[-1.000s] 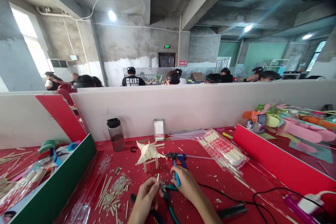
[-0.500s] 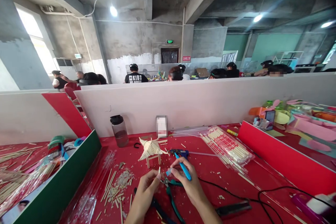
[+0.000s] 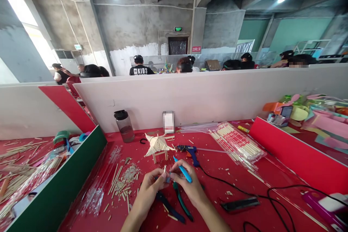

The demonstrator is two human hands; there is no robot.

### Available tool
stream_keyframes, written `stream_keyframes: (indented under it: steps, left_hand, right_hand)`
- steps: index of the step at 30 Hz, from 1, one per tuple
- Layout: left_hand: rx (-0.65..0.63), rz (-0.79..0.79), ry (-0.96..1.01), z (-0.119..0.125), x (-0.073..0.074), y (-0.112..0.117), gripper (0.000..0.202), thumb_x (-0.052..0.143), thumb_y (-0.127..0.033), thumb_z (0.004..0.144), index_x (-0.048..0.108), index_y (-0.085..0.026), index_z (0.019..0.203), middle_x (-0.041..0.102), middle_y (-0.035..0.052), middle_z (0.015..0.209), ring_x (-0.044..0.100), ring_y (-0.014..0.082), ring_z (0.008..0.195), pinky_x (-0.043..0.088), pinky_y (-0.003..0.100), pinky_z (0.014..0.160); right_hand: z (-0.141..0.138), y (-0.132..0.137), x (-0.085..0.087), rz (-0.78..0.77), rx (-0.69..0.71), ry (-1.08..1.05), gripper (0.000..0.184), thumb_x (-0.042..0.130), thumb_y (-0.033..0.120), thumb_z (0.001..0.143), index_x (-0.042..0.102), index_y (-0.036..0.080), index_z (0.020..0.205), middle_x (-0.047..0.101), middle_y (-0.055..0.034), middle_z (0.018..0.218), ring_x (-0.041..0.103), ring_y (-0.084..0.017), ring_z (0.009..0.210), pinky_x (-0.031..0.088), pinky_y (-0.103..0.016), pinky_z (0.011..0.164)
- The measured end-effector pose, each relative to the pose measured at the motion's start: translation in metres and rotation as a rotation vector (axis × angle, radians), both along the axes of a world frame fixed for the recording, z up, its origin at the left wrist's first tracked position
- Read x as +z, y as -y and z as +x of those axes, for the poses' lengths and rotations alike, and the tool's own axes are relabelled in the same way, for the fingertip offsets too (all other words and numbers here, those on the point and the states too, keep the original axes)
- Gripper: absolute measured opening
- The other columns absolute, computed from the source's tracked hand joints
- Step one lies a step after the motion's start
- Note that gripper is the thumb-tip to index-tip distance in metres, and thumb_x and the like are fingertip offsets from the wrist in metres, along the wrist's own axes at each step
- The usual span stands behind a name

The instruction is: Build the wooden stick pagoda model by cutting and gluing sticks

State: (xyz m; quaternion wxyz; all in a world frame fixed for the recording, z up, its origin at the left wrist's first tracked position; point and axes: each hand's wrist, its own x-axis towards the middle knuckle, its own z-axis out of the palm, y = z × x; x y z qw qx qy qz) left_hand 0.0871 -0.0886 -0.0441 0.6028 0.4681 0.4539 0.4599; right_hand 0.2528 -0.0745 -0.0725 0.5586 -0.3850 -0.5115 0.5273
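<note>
My left hand (image 3: 150,186) pinches a short pale wooden stick (image 3: 164,169), its end poking up from the fingertips. In my right hand (image 3: 189,185) a bright blue pen-shaped tool (image 3: 184,171) lies slantwise across the fingers. A small bluish piece (image 3: 168,178) shows between the fingertips of both hands, mostly hidden. Just beyond the hands stands a small pavilion model (image 3: 158,144) of pale sticks, with a curved, pointed roof on legs. Green-handled pliers (image 3: 182,203) and dark blue-handled pliers (image 3: 171,208) lie beneath my hands.
A blue glue gun (image 3: 192,154) lies right of the model, its black cord trailing right. Bagged sticks (image 3: 239,141) lie farther right. A water bottle (image 3: 124,127) stands back left. Stick offcuts (image 3: 126,181) are at left. Green (image 3: 62,185) and red dividers (image 3: 299,156) flank the table.
My right hand has moved left toward my left hand, so the fingertips now meet around the stick and bluish piece. The view has tilted down slightly.
</note>
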Motion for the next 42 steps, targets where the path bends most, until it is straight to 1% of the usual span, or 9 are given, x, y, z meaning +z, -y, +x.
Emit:
stream_keyframes:
  steps: [9,12,19,22,24,28,34,38,42]
  left_hand:
    - [-0.042,-0.020,0.035,0.003,0.002,0.004,0.037,0.082,-0.049,0.071,0.074,-0.015,0.080,0.067,0.0035,0.082,0.062,0.0214,0.087,0.054,0.035,0.090]
    - [-0.031,-0.046,0.070,0.004,0.003,0.006,0.034,0.083,-0.047,0.070,0.076,-0.015,0.079,0.068,0.0034,0.082,0.063,0.0218,0.088,0.054,0.034,0.089]
    - [-0.121,-0.070,0.089,0.002,-0.003,0.003,0.033,0.082,-0.044,0.073,0.079,-0.013,0.083,0.074,0.0070,0.087,0.066,0.0229,0.090,0.053,0.034,0.091]
    - [-0.055,-0.061,0.145,0.000,-0.005,-0.001,0.032,0.084,-0.042,0.072,0.080,-0.014,0.085,0.076,0.0082,0.091,0.068,0.0241,0.094,0.053,0.034,0.095]
    - [0.042,-0.063,0.209,-0.003,-0.005,-0.005,0.031,0.086,-0.041,0.069,0.080,-0.015,0.084,0.077,0.0079,0.093,0.070,0.0242,0.096,0.052,0.033,0.097]
    - [0.169,-0.088,0.304,-0.008,-0.007,-0.011,0.034,0.091,-0.040,0.061,0.080,-0.015,0.082,0.079,0.0071,0.094,0.071,0.0237,0.099,0.051,0.031,0.101]
    - [0.166,-0.086,0.354,-0.005,-0.010,-0.010,0.031,0.091,-0.038,0.063,0.080,-0.016,0.083,0.079,0.0066,0.096,0.072,0.0218,0.097,0.053,0.029,0.098]
    - [0.175,-0.084,0.357,-0.003,-0.008,-0.007,0.033,0.091,-0.039,0.061,0.081,-0.016,0.083,0.079,0.0061,0.095,0.072,0.0203,0.095,0.054,0.025,0.095]
    - [0.171,-0.072,0.354,0.000,-0.004,-0.004,0.033,0.091,-0.039,0.062,0.081,-0.015,0.083,0.079,0.0070,0.093,0.072,0.0214,0.095,0.053,0.027,0.096]
  right_hand:
    - [-0.009,0.004,0.003,-0.029,-0.021,-0.093,0.031,0.082,0.046,0.074,0.062,0.023,0.082,0.068,0.0002,0.078,0.067,-0.021,0.074,0.054,-0.032,0.072]
    - [-0.008,0.003,0.002,0.002,-0.031,-0.064,0.029,0.081,0.044,0.076,0.062,0.022,0.080,0.067,0.0004,0.078,0.066,-0.020,0.073,0.053,-0.030,0.072]
    - [-0.005,-0.001,-0.002,0.080,0.001,0.033,0.026,0.078,0.043,0.080,0.063,0.022,0.084,0.068,-0.0010,0.080,0.066,-0.021,0.078,0.053,-0.030,0.072]
    - [0.001,-0.003,-0.002,0.038,-0.006,-0.008,0.033,0.070,0.051,0.086,0.066,0.022,0.101,0.073,-0.0046,0.087,0.068,-0.022,0.082,0.053,-0.033,0.075]
    - [0.006,-0.004,-0.003,-0.027,0.007,-0.068,0.044,0.062,0.059,0.089,0.067,0.020,0.111,0.073,-0.0055,0.081,0.068,-0.022,0.076,0.053,-0.033,0.070]
    - [0.012,-0.007,-0.005,-0.071,0.031,-0.149,0.049,0.063,0.063,0.087,0.072,0.018,0.102,0.071,-0.0050,0.072,0.065,-0.020,0.066,0.050,-0.029,0.060]
    - [0.010,-0.002,-0.002,0.026,0.061,-0.052,0.033,0.069,0.051,0.087,0.071,0.019,0.097,0.072,-0.0041,0.079,0.067,-0.020,0.074,0.052,-0.029,0.065]
    - [0.010,0.002,0.002,0.065,0.057,0.000,0.032,0.066,0.050,0.089,0.071,0.019,0.098,0.073,-0.0049,0.081,0.067,-0.020,0.076,0.053,-0.029,0.066]
    - [0.009,0.004,0.005,0.121,0.050,0.099,0.034,0.064,0.049,0.092,0.074,0.019,0.103,0.073,-0.0059,0.085,0.067,-0.020,0.076,0.054,-0.029,0.067]
